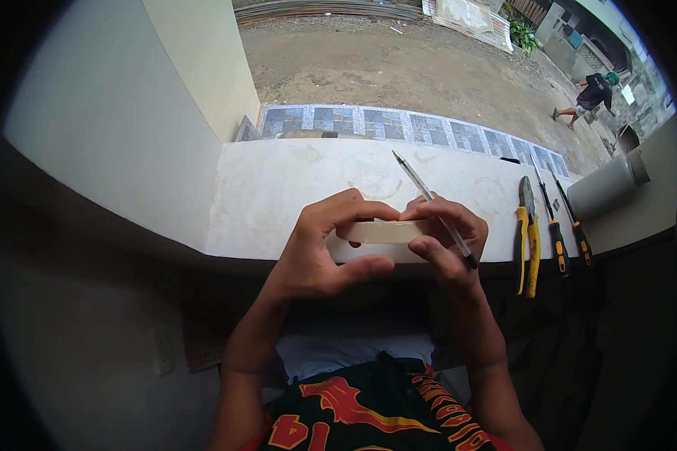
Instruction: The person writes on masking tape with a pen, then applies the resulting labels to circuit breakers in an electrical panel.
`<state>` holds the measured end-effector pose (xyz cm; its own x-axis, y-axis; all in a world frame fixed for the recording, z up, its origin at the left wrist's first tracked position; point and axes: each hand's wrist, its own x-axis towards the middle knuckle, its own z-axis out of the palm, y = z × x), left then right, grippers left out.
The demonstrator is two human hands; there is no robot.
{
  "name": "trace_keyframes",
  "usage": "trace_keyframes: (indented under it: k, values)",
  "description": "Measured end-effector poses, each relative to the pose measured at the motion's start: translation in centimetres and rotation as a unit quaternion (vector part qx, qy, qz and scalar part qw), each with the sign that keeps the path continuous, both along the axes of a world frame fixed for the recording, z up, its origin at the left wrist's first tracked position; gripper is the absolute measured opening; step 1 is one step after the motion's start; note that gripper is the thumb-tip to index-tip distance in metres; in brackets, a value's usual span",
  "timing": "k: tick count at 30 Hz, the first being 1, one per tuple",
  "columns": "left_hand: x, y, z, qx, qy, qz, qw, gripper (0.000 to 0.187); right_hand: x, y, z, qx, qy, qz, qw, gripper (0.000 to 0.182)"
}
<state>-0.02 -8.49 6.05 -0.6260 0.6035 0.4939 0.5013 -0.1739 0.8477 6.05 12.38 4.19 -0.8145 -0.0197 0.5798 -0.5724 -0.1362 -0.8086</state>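
I'm looking down at both hands held together over the near edge of a pale concrete ledge [278,195]. My left hand [320,252] is gripping a flat beige block [384,231], probably wood or plastic, can't tell which; the thumb is sitting under it and the fingers [346,207] are curling over the top, so they're clamped on its left end. My right hand [447,240] is pinching the block's right end and is also holding a slim pen-like tool [432,207], metal tip pointing up and away toward the ledge's far edge, dark butt end sticking out below the fingers; right fingers are closed on both the tool and the block. The block is lying level, long side across, hovering just above the ledge's near edge, not clearly touching it. Toward the right end of the ledge, yellow-handled pliers [529,240] are lying lengthwise, and just beside them two screwdrivers [568,229] with black-and-orange grips, side by side, tips pointing to the far edge. At the far right corner a grey pipe [605,188] is resting on its side. Beyond the ledge there's a tiled strip [399,124], then bare dirt ground, where another person [593,96] is bending over, well apart from me. Below my hands, red and black shorts [368,413] are showing.
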Motion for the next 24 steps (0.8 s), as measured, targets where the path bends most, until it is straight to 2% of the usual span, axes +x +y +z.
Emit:
trace_keyframes:
  k: [1, 3, 4, 5, 8, 9, 10, 14, 16, 17, 19, 20, 23, 24]
  values:
    - [0.4, -0.1, 0.1, 0.002, -0.005, 0.0, 1.0, 0.042, 0.0, -0.3, 0.0, 0.002, -0.005, 0.0, 1.0, 0.037]
    - [0.9, -0.3, 0.1, -0.009, 0.009, 0.086, 0.996, 0.037, 0.0, -0.8, -0.1, 0.006, 0.025, 0.011, 1.0, 0.039]
    - [1.0, -0.4, 0.3, -0.002, 0.03, 0.101, 0.994, 0.034, -0.2, -0.9, -0.6, 0.007, 0.023, 0.021, 0.999, 0.048]
    - [1.0, -0.6, 0.3, -0.005, 0.026, 0.102, 0.994, 0.034, -0.1, -1.0, -0.5, 0.005, 0.019, 0.022, 1.0, 0.048]
    - [1.2, -1.0, 0.1, -0.023, 0.019, 0.099, 0.995, 0.039, 0.4, -0.8, -0.1, 0.045, 0.091, -0.115, 0.988, 0.062]
    - [1.1, -1.0, 0.0, -0.028, 0.024, 0.104, 0.994, 0.04, 1.0, -0.2, 0.2, 0.063, 0.101, -0.157, 0.98, 0.054]
    - [1.1, -0.8, -0.1, -0.033, 0.03, 0.109, 0.993, 0.042, 1.8, 0.4, 0.6, 0.075, 0.107, -0.168, 0.977, 0.047]
    - [0.4, 0.3, -0.4, -0.003, 0.03, 0.092, 0.995, 0.044, 3.6, -1.3, 3.7, 0.018, 0.066, -0.2, 0.977, 0.061]
    - [-0.4, 0.8, -0.8, 0.034, 0.072, 0.063, 0.995, 0.042, 3.8, -1.6, 4.5, 0.091, 0.107, -0.219, 0.965, 0.06]
    - [-0.6, 0.9, -0.7, 0.032, 0.069, 0.06, 0.995, 0.042, 3.8, -1.5, 4.7, 0.091, 0.103, -0.221, 0.965, 0.06]
    - [-1.0, 0.9, -0.4, -0.005, 0.108, 0.036, 0.993, 0.037, 3.9, -0.9, 4.8, 0.123, 0.14, -0.134, 0.973, 0.056]
    - [-1.0, 1.0, -0.6, -0.006, 0.105, 0.032, 0.994, 0.037, 3.9, -1.4, 4.7, 0.107, 0.127, -0.142, 0.976, 0.049]
    - [-0.9, 1.2, -1.1, 0.019, 0.069, 0.024, 0.997, 0.033, 3.7, -2.3, 4.8, 0.064, 0.084, -0.126, 0.986, 0.048]
    - [-0.8, 1.1, -1.1, 0.024, 0.054, 0.023, 0.998, 0.033, 3.5, -1.9, 4.5, 0.066, 0.089, -0.105, 0.988, 0.041]
